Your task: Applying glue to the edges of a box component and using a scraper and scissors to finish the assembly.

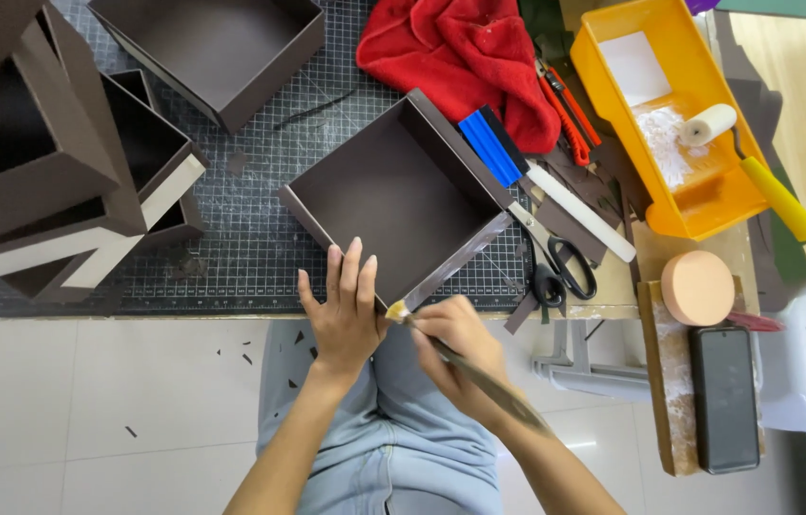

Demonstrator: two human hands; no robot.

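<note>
Left hand (344,310) flat, fingers together, pressing the near corner of the open dark brown box (401,195), which sits at 12 o'clock from it on the cutting mat (260,248). Right hand (455,343) clamped on a brush (465,362), bristle tip touching the box's near wall at 10 o'clock from the hand; scissors (555,267) lie at 2 o'clock

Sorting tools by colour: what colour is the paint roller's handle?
Yellow; the paint roller shows clearly in the head view.
</note>
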